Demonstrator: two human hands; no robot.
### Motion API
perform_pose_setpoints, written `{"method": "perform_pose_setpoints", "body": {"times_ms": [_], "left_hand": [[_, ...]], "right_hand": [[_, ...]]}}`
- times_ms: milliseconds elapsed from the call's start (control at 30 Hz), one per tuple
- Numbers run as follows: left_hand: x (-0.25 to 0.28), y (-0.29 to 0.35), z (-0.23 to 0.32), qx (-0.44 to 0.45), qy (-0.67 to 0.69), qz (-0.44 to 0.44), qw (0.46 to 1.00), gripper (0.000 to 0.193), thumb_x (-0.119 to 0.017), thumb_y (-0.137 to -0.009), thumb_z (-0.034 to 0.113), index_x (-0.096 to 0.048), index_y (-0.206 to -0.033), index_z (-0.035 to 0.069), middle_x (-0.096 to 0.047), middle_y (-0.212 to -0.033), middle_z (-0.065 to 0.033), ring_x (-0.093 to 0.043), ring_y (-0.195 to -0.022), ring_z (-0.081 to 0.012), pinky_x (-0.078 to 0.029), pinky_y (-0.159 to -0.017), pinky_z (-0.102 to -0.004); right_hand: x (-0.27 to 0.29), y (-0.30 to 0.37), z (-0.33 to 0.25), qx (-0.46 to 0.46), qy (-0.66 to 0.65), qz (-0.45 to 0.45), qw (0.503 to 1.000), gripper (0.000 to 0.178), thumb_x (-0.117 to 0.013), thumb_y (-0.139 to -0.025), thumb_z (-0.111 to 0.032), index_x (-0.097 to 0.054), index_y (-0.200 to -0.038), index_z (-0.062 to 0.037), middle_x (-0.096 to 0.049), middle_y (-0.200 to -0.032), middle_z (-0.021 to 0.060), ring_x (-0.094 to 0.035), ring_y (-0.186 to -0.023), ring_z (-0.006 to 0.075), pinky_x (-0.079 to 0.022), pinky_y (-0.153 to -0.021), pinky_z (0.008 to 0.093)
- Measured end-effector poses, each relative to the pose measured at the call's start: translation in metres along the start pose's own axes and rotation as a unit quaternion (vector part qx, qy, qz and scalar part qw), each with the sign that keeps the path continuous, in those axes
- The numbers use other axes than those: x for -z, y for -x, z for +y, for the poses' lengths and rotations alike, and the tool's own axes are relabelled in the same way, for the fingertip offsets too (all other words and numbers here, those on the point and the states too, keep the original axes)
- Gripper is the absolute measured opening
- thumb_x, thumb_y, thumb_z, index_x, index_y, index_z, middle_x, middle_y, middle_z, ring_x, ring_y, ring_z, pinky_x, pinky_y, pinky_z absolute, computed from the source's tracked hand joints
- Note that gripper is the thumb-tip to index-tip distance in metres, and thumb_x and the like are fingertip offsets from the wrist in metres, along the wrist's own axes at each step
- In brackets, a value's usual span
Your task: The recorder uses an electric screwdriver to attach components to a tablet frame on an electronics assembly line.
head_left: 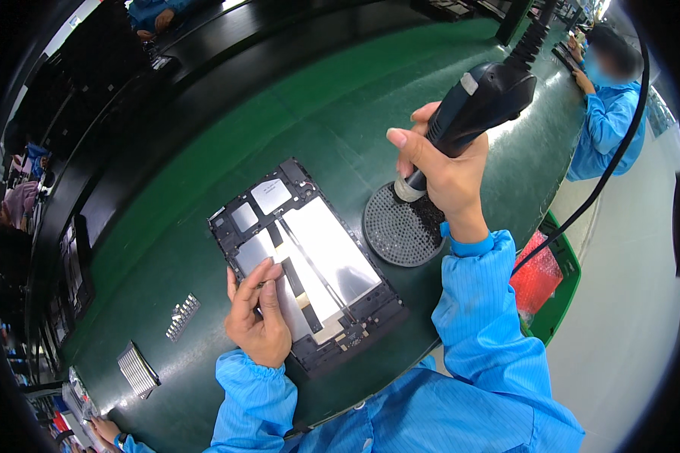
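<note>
My right hand [453,177] is wrapped round a black electric screwdriver [480,106] whose pale nose end points down into a round grey perforated dish [400,234]. Small dark screws [428,217] lie at that dish's right side. To the left of the dish lies an opened tablet [340,264], with silver battery plates, black flex strips and a circuit board at its near end. My left hand [261,321] rests over the tablet's left edge, thumb and fingertips pinched together. Whatever is between those fingertips is too small to make out.
On the green table, a strip of small metal parts [181,317] and a stack of thin strips [138,370] lie left. A green crate [570,275] with red bubble wrap [536,275] stands right. A black cable [619,155] hangs there. Co-workers [608,106] sit farther along.
</note>
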State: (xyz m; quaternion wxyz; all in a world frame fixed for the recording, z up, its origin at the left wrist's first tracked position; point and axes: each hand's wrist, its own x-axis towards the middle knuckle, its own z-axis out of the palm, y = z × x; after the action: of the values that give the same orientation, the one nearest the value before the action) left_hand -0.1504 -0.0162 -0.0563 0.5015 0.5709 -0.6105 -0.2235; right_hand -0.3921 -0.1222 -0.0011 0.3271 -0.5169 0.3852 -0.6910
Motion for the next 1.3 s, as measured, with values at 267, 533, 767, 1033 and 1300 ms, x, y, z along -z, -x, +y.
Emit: {"method": "perform_pose_setpoints", "body": {"times_ms": [267, 533, 767, 1033, 1300], "left_hand": [[0.0, 0.001, -0.007, -0.046, -0.009, 0.012, 0.999, 0.012, -0.061, -0.086, 0.006, -0.068, -0.095, 0.004, -0.068, -0.095, -0.008, -0.061, -0.104, -0.0228, -0.022, -0.108, -0.0541], [-0.008, 0.001, 0.0, -0.053, -0.048, -0.008, 0.997, 0.007, -0.07, -0.076, 0.004, -0.069, -0.083, 0.004, -0.065, -0.081, -0.0049, -0.062, -0.092, -0.022, -0.023, -0.107, -0.0539], [-0.001, -0.001, -0.001, -0.039, -0.045, -0.022, 0.998, 0.008, -0.073, -0.074, 0.006, -0.067, -0.079, 0.005, -0.067, -0.084, -0.0056, -0.063, -0.089, -0.0225, -0.021, -0.108, -0.0536], [0.06, -0.015, -0.023, 0.092, 0.031, 0.059, 0.994, 0.007, -0.065, -0.081, -0.003, -0.063, -0.087, -0.005, -0.066, -0.084, -0.0099, -0.064, -0.078, -0.0176, -0.05, -0.073, -0.0252], [0.076, -0.014, -0.033, 0.251, 0.208, -0.026, 0.945, 0.014, -0.068, -0.083, 0.006, -0.064, -0.092, -0.004, -0.067, -0.08, -0.0081, -0.063, -0.066, -0.0113, -0.049, -0.058, -0.0215]], "right_hand": [[-0.001, 0.002, 0.002, 0.024, -0.009, -0.013, 1.0, 0.024, -0.075, -0.072, 0.002, -0.057, -0.088, 0.0015, -0.059, -0.06, 0.0026, -0.055, -0.046, 0.0085, -0.042, -0.042, 0.0208], [-0.001, -0.001, 0.004, 0.013, -0.014, -0.007, 1.0, 0.025, -0.075, -0.073, 0.001, -0.057, -0.089, 0.0014, -0.06, -0.061, 0.003, -0.055, -0.046, 0.0086, -0.042, -0.042, 0.0206], [-0.007, -0.002, 0.0, -0.002, -0.018, 0.002, 1.0, 0.026, -0.076, -0.072, 0.0, -0.057, -0.089, 0.0008, -0.059, -0.061, 0.0027, -0.055, -0.047, 0.0084, -0.042, -0.043, 0.021], [-0.005, 0.008, -0.005, -0.022, 0.041, 0.02, 0.999, 0.027, -0.074, -0.073, 0.0, -0.058, -0.095, -0.0001, -0.058, -0.063, 0.0019, -0.054, -0.05, 0.01, -0.041, -0.048, 0.0221], [-0.008, 0.008, -0.024, 0.071, -0.064, 0.019, 0.995, 0.029, -0.067, -0.077, 0.004, -0.054, -0.103, 0.0018, -0.055, -0.065, 0.0063, -0.053, -0.05, 0.0156, -0.045, -0.052, 0.0304]]}}
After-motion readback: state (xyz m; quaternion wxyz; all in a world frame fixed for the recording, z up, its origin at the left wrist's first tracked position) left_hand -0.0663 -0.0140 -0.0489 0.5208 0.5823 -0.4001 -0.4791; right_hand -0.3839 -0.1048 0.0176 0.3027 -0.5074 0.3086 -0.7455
